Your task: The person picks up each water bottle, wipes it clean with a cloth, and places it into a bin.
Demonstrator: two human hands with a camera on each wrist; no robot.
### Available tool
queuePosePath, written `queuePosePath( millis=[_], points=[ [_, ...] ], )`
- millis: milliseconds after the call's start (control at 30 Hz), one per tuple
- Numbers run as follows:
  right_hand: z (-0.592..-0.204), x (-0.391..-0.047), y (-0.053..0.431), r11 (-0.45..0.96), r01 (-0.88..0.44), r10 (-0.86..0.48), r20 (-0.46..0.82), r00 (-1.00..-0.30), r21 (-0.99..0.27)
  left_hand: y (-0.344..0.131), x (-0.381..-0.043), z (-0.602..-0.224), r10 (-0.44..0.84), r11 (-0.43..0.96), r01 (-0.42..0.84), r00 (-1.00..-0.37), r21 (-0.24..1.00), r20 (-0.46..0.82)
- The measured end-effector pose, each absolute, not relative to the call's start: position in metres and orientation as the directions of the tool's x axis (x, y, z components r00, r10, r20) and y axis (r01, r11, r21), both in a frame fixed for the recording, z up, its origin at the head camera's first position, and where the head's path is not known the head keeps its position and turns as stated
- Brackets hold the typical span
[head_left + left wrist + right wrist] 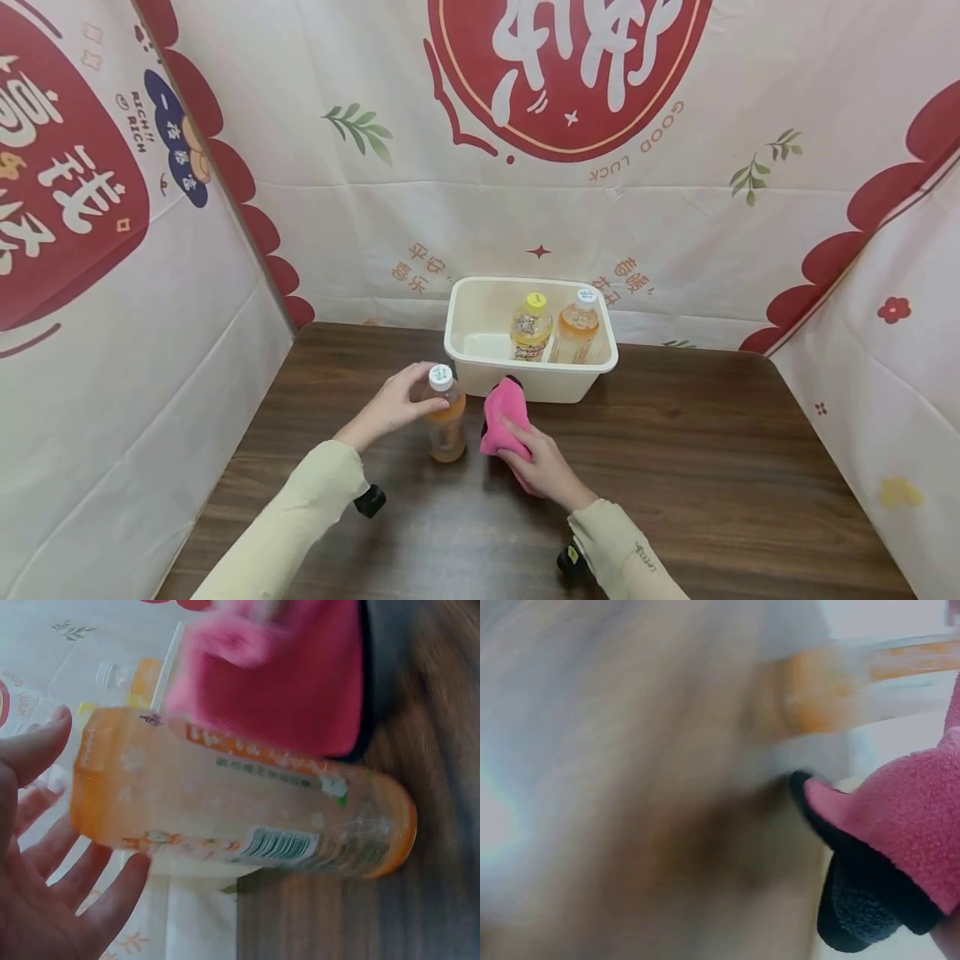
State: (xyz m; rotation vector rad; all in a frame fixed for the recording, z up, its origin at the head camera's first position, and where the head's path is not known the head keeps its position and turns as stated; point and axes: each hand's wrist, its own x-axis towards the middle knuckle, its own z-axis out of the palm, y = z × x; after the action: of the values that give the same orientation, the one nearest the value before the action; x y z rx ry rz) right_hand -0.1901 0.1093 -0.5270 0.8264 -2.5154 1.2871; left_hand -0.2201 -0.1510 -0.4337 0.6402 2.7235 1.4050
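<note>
An orange-tinted drink bottle [447, 433] with a white cap stands upright in front of the white bin. My left hand [397, 408] holds it near the top, thumb on the near side, fingers behind. In the left wrist view the bottle's printed label and barcode show beyond the spread fingers [90, 892]. My right hand [543, 467] grips a pink cloth [506, 417] with dark edging and a dark underside, just right of the bottle. In the left wrist view the cloth [277, 682] overlaps the bottle's side; whether they touch is unclear.
The white bin [525, 383] stands at the table's back edge. Inside it are a yellow-capped bottle [531, 329] and a white-capped orange bottle [576, 329]. Printed fabric walls [562, 225] rise behind and beside the dark wooden table [712, 467].
</note>
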Motion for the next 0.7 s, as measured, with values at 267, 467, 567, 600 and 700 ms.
queuePosePath(
  millis=[267,467,567,600,700],
  points=[
    [-0.46,-0.208,0.094,0.378,-0.721,-0.368,0.62,-0.693,-0.581,-0.156,-0.222,-0.431,0.426,0.537,0.373,-0.894,0.757,0.139],
    [-0.446,-0.218,0.069,0.342,-0.782,-0.446,0.642,-0.624,-0.522,-0.157,-0.222,-0.43,0.428,0.554,0.386,-0.892,0.737,0.145],
    [-0.452,-0.216,0.058,0.337,-0.77,-0.478,0.606,-0.635,-0.542,-0.158,-0.222,-0.431,0.428,0.54,0.372,-0.894,0.755,0.134],
    [-0.455,-0.215,0.055,0.339,-0.761,-0.475,0.597,-0.646,-0.554,-0.158,-0.221,-0.431,0.428,0.535,0.365,-0.895,0.762,0.129],
    [-0.464,-0.212,0.05,0.346,-0.74,-0.447,0.593,-0.67,-0.576,-0.158,-0.22,-0.432,0.421,0.512,0.347,-0.899,0.786,0.122]
  ],
)
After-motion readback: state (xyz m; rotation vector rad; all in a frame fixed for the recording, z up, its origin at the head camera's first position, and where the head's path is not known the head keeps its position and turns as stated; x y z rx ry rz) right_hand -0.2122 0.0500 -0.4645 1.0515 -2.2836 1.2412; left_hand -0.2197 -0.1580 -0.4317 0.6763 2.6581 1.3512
